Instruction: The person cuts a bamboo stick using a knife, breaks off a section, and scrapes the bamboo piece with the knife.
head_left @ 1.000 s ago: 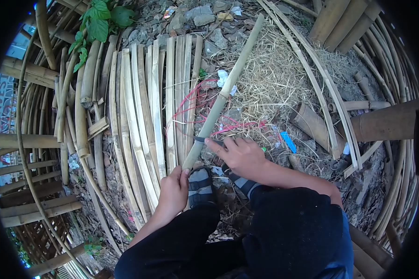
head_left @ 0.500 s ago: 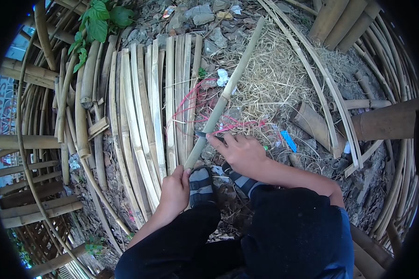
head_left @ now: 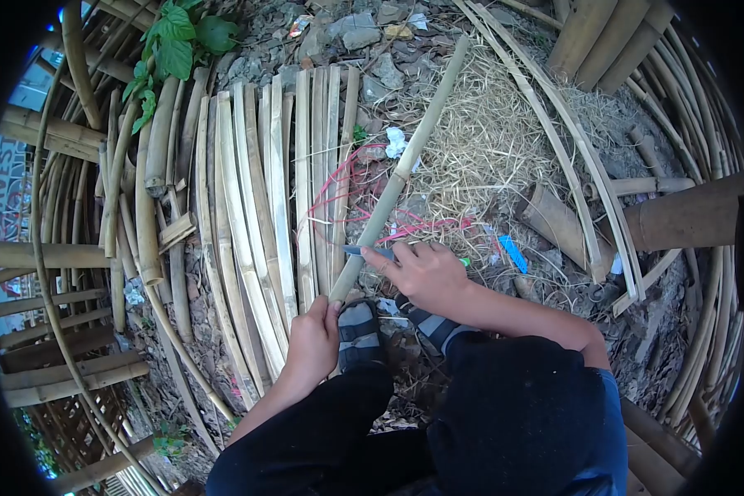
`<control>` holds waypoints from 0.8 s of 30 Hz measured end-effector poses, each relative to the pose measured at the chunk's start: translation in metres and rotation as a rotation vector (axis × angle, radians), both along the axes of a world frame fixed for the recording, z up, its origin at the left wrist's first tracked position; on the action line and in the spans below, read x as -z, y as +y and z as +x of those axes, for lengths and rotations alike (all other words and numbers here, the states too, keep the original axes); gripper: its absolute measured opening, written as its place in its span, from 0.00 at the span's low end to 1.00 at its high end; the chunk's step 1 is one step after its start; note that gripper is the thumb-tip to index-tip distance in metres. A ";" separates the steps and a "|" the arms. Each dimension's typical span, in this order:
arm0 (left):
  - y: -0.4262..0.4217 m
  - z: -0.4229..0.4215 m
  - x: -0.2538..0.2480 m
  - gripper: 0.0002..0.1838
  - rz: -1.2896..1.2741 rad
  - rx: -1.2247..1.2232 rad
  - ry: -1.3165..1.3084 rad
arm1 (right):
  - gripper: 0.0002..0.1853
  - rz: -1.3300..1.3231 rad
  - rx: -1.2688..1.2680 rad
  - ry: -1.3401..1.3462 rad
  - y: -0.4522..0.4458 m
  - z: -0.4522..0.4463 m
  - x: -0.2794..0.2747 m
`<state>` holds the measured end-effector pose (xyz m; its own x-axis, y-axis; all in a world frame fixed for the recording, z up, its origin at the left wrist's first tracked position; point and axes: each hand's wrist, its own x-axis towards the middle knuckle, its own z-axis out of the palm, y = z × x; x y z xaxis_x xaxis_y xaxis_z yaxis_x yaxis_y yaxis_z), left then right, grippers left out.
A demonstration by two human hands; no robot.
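Observation:
A long pale-green bamboo strip (head_left: 384,205) slants from near my feet up to the top middle. Its near end is gripped by my left hand (head_left: 312,335), with the thumb pressed along it. My right hand (head_left: 426,277) is closed around a knife, and the dark blade (head_left: 357,250) lies across the strip a little above my left hand. Most of the knife's handle is hidden in my palm; a bit of green shows beside my knuckles. My sandalled feet (head_left: 360,331) are just under the strip's near end.
Several split bamboo strips (head_left: 248,198) lie side by side on the left. Thin shavings (head_left: 488,140) cover the ground beyond my right hand. Pink string (head_left: 339,186), a blue wrapper (head_left: 512,253) and a thick bamboo piece (head_left: 562,231) lie around. Two long strips (head_left: 566,136) curve along the right.
The knife has slid slightly down the strip towards my left hand, and my right hand has moved with it. My left hand keeps its hold almost in place.

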<state>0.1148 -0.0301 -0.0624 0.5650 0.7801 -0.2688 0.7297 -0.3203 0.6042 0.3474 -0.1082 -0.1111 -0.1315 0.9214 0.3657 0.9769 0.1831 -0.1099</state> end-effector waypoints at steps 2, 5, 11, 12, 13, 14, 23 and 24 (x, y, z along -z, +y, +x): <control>0.000 0.000 -0.001 0.15 0.009 0.016 0.021 | 0.30 0.009 -0.010 0.007 0.001 0.004 0.001; -0.001 0.001 -0.001 0.15 -0.015 0.002 0.003 | 0.32 0.043 0.030 -0.021 -0.001 0.004 0.002; -0.004 -0.003 0.000 0.14 -0.052 0.007 0.039 | 0.35 -0.049 0.153 0.031 0.000 0.019 0.013; -0.003 -0.002 0.001 0.14 -0.051 0.012 0.034 | 0.35 -0.048 0.157 0.026 -0.004 0.015 0.011; -0.003 -0.002 0.003 0.14 -0.052 0.014 0.023 | 0.34 -0.082 0.099 0.026 -0.008 0.008 0.007; -0.004 -0.004 0.003 0.14 -0.053 0.016 0.020 | 0.33 -0.118 0.041 0.032 -0.012 0.002 0.005; -0.005 -0.006 0.005 0.15 -0.064 0.021 0.048 | 0.30 -0.131 0.054 -0.013 -0.010 0.012 0.011; -0.004 -0.004 0.005 0.15 -0.062 0.016 0.042 | 0.30 -0.129 0.050 -0.019 -0.007 0.019 0.013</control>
<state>0.1108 -0.0342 -0.0678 0.5643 0.7525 -0.3396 0.7498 -0.2950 0.5922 0.3667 -0.1148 -0.1236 -0.0905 0.9661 0.2417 0.9866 0.1201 -0.1104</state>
